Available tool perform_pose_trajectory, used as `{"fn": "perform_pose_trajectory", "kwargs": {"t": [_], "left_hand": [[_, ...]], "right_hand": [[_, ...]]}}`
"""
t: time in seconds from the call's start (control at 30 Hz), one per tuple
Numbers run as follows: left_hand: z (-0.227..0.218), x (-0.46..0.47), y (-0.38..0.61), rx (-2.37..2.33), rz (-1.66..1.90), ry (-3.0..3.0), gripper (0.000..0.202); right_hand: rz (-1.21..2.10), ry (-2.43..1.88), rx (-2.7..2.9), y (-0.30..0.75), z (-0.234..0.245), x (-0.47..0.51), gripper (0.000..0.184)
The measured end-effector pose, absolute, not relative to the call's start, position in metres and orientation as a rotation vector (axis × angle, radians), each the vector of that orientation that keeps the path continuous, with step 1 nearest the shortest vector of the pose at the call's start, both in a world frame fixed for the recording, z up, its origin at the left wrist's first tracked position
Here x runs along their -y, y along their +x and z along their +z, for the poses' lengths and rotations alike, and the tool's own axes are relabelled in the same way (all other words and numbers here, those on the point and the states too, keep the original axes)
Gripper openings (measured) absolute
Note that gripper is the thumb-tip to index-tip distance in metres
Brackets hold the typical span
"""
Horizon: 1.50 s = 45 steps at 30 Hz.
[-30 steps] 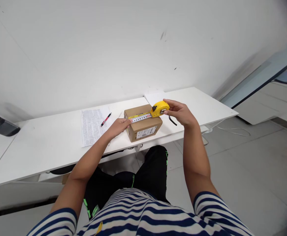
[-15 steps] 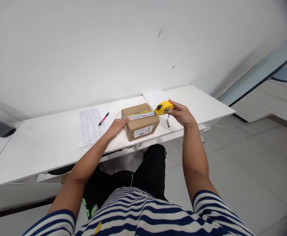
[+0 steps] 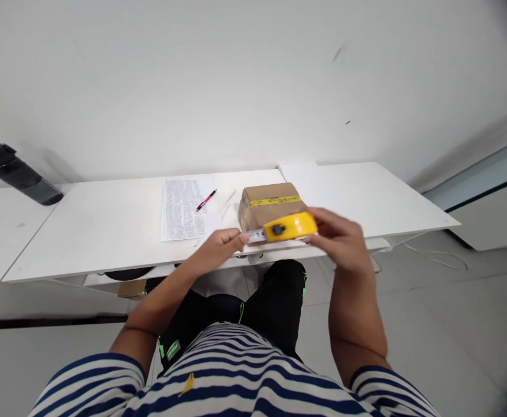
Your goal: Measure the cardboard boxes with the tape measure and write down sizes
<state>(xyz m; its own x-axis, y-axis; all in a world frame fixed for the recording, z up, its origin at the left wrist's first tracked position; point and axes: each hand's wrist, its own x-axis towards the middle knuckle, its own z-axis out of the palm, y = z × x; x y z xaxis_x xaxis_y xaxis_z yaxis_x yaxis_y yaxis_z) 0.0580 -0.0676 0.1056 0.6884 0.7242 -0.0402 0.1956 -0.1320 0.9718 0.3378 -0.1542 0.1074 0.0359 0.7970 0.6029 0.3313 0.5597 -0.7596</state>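
A brown cardboard box (image 3: 268, 204) with yellow tape across its top sits on the white table (image 3: 105, 231) near the front edge. My right hand (image 3: 340, 240) is closed around a yellow tape measure (image 3: 290, 226), held in front of the box's near side. A short length of white tape (image 3: 253, 235) runs left from it to my left hand (image 3: 218, 246), whose fingers pinch the tape's end. Both hands are blurred by motion and hover at the table's front edge.
A printed sheet of paper (image 3: 182, 215) lies left of the box with a red and black pen (image 3: 205, 200) beside it. A dark object (image 3: 12, 168) juts in at the far left. White wall behind; tiled floor and a cable (image 3: 436, 258) at the right.
Both hands have pulled the tape measure off the box's top and toward me, down to its near side. The tape between them is much shorter. The view has shifted.
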Motion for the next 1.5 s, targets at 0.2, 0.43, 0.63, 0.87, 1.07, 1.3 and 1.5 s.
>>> {"fn": "perform_pose_trajectory", "kwargs": {"t": [0.2, 0.43, 0.63, 0.87, 1.07, 1.3, 1.5], "left_hand": [[0.054, 0.089, 0.021, -0.52, 0.701, 0.855, 0.083], [0.038, 0.014, -0.021, -0.752, 1.205, 0.841, 0.069], [0.015, -0.098, -0.015, -1.232, 1.405, 1.285, 0.068], [-0.008, -0.128, -0.01, -1.316, 1.276, 1.314, 0.068], [-0.012, -0.128, -0.006, -1.316, 1.316, 1.292, 0.072], [-0.009, -0.125, -0.003, -1.369, 1.279, 1.339, 0.072], [-0.009, -0.123, -0.002, -1.36, 1.262, 1.368, 0.076]], "right_hand": [[0.295, -0.771, 2.034, 0.225, 0.102, 0.127, 0.043], [0.31, -0.806, 2.096, 0.166, 0.058, 0.037, 0.037], [0.159, -1.835, 2.256, 0.167, 0.039, -0.062, 0.053], [0.098, -2.006, 2.407, 0.194, 0.016, -0.124, 0.041], [0.07, -1.782, 1.785, 0.213, -0.002, -0.088, 0.044], [0.906, -1.3, 1.58, 0.186, -0.016, -0.069, 0.053], [0.948, -1.436, 1.482, 0.181, -0.01, -0.073, 0.043]]}}
